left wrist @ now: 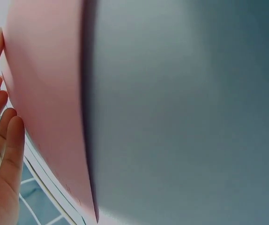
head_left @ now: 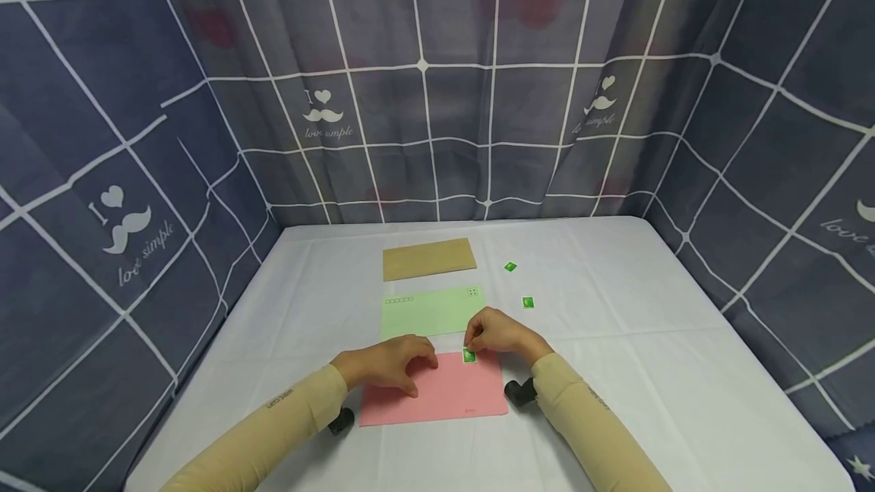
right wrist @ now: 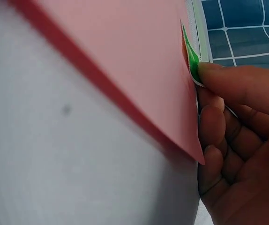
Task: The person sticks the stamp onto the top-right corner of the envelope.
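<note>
A pink envelope (head_left: 447, 393) lies flat near the front of the white table. My left hand (head_left: 391, 363) rests on its left part, thumb spread from the relaxed fingers, which touch the paper in the left wrist view. At the envelope's upper right corner my right hand (head_left: 502, 332) pinches a small green stamp (head_left: 469, 357) between thumb and finger. In the right wrist view the stamp (right wrist: 193, 58) is bent up at the pinched edge, close to the pink paper. Whether its far edge touches the paper, I cannot tell.
Behind the pink envelope lies a light green envelope (head_left: 427, 313), and farther back a brown envelope (head_left: 429, 260). Two more green stamps, one nearer (head_left: 528, 302) and one farther (head_left: 510, 266), lie to their right. A dark checked curtain (head_left: 451, 112) surrounds the white table (head_left: 615, 401).
</note>
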Demonstrator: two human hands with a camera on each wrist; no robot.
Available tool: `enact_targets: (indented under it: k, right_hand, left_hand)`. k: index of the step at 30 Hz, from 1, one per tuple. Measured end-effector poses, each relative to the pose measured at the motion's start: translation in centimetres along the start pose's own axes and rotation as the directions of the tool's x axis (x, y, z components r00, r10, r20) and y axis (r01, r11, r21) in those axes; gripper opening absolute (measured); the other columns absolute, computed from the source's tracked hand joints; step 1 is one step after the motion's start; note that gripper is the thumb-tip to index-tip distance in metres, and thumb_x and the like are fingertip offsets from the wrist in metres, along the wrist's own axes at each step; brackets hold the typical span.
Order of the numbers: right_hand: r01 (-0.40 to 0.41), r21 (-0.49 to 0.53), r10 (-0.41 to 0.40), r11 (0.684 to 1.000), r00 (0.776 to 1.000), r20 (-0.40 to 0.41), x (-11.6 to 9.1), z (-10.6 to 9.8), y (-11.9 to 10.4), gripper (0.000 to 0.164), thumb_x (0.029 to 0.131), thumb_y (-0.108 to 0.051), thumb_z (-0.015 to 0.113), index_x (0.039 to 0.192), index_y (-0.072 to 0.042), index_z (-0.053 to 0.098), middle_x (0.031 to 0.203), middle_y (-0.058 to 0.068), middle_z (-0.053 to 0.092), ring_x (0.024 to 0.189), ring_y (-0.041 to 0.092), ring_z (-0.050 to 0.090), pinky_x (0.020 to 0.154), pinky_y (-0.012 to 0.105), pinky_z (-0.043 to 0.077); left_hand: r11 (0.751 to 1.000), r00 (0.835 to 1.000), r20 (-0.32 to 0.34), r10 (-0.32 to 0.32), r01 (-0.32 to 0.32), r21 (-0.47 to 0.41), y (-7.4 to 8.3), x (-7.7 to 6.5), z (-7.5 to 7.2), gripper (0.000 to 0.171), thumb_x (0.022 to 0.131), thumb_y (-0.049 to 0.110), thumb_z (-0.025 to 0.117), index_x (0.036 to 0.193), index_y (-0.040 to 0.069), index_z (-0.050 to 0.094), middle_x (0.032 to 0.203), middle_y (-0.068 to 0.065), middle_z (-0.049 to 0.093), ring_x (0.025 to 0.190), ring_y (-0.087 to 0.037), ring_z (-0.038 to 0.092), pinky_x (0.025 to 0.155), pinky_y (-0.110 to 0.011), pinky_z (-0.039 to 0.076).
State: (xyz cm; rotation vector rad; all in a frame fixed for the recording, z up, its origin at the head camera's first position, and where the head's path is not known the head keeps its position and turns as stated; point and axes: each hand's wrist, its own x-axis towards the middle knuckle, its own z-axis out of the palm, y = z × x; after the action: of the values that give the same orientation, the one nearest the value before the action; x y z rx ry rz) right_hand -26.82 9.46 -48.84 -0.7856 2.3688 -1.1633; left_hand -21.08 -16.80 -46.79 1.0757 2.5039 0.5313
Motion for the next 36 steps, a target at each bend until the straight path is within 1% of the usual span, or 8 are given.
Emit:
enact_targets:
  k: [4, 10, 17, 25, 31, 36]
  right_hand:
    - [-0.008, -0.005, 0.008, 1.0, 1.0, 0.006, 0.05, 0.01, -0.1, 0.008, 0.08, 0.003, 0.075, 0.079, -0.004, 0.075, 0.073, 0.0, 0.07, 0.064, 0.009, 0.053, 0.059, 0.022, 0.045]
    - [-0.008, -0.007, 0.008, 1.0, 1.0, 0.017, 0.16, 0.12, -0.08, 0.009, 0.08, 0.005, 0.074, 0.079, -0.004, 0.074, 0.072, -0.001, 0.069, 0.063, 0.008, 0.053, 0.058, 0.021, 0.045]
    - [-0.016, -0.003, 0.016, 1.0, 1.0, 0.021, 0.24, 0.35, -0.09, 0.01, 0.08, 0.004, 0.074, 0.078, -0.006, 0.073, 0.071, -0.001, 0.068, 0.062, 0.008, 0.052, 0.057, 0.021, 0.044]
    - [-0.021, -0.009, 0.021, 1.0, 1.0, 0.019, 0.11, 0.38, -0.26, 0.01, 0.08, 0.003, 0.075, 0.077, -0.007, 0.073, 0.071, -0.002, 0.068, 0.063, 0.009, 0.051, 0.058, 0.022, 0.043]
    - [-0.007, -0.019, 0.007, 1.0, 1.0, 0.027, 0.04, 0.34, -0.45, 0.009, 0.081, 0.003, 0.075, 0.078, -0.006, 0.074, 0.072, -0.002, 0.068, 0.064, 0.009, 0.051, 0.058, 0.022, 0.043]
    - [0.002, -0.026, -0.001, 1.0, 1.0, 0.027, 0.08, 0.4, -0.37, 0.01, 0.081, 0.003, 0.075, 0.078, -0.006, 0.074, 0.074, -0.002, 0.069, 0.065, 0.009, 0.051, 0.06, 0.021, 0.044]
  left_hand:
    - [1.0, 1.0, -0.004, 0.005, -0.005, 0.003, 0.0, 0.0, -0.03, 0.048, 0.073, 0.012, 0.087, 0.117, 0.013, 0.067, 0.123, 0.005, 0.062, 0.119, -0.011, 0.054, 0.109, -0.029, 0.044]
    - [1.0, 1.0, -0.004, -0.003, 0.003, 0.006, -0.14, 0.07, -0.03, 0.048, 0.073, 0.013, 0.087, 0.116, 0.014, 0.067, 0.124, 0.006, 0.061, 0.119, -0.011, 0.054, 0.109, -0.03, 0.044]
    - [1.0, 1.0, -0.003, -0.004, 0.004, -0.007, -0.33, 0.02, 0.14, 0.048, 0.073, 0.013, 0.088, 0.116, 0.015, 0.067, 0.123, 0.006, 0.061, 0.119, -0.011, 0.054, 0.109, -0.029, 0.044]
    - [1.0, 1.0, -0.006, 0.014, -0.014, 0.004, -0.33, -0.01, 0.08, 0.049, 0.073, 0.014, 0.088, 0.116, 0.015, 0.067, 0.122, 0.006, 0.062, 0.118, -0.01, 0.055, 0.108, -0.029, 0.045]
    - [1.0, 1.0, -0.006, 0.025, -0.025, 0.009, -0.32, 0.02, -0.03, 0.048, 0.072, 0.014, 0.088, 0.116, 0.015, 0.067, 0.122, 0.005, 0.062, 0.118, -0.01, 0.055, 0.108, -0.029, 0.045]
    - [1.0, 1.0, -0.005, 0.019, -0.019, 0.002, -0.4, 0.0, 0.03, 0.048, 0.073, 0.013, 0.087, 0.116, 0.015, 0.067, 0.122, 0.006, 0.062, 0.118, -0.01, 0.055, 0.108, -0.029, 0.045]
